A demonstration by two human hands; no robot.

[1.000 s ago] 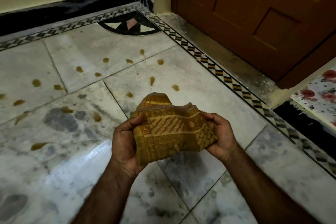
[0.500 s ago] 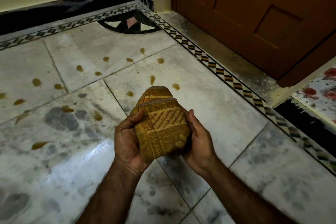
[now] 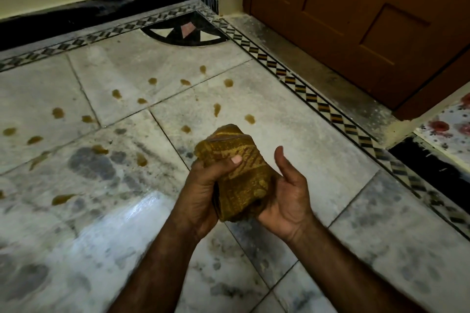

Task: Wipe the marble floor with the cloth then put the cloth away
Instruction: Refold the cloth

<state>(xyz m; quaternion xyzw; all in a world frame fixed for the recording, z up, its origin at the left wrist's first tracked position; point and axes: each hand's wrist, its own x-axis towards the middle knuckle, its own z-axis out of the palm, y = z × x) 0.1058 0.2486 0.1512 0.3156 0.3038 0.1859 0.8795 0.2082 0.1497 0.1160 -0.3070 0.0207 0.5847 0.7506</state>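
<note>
A mustard-yellow patterned cloth (image 3: 237, 170), folded into a thick bundle, is held above the marble floor (image 3: 292, 140). My left hand (image 3: 203, 190) grips its left side, thumb pressed over the front. My right hand (image 3: 290, 193) cups the bundle's lower right side with the palm, its fingers loosely spread and the thumb raised clear of the fabric. Several brown spill spots (image 3: 216, 109) dot the white and grey tiles beyond the cloth and off to the left.
A closed brown wooden door (image 3: 368, 20) stands at the upper right behind a dusty threshold (image 3: 318, 66). A checkered inlay border (image 3: 312, 99) runs along the floor edge. Black skirting (image 3: 89, 18) lines the far wall. A floral-patterned surface (image 3: 447, 129) shows at the right edge.
The cloth went from spread between both hands to a compact folded bundle. My right hand moved in to the left and has now loosened its fingers, while my left thumb clamps over the front.
</note>
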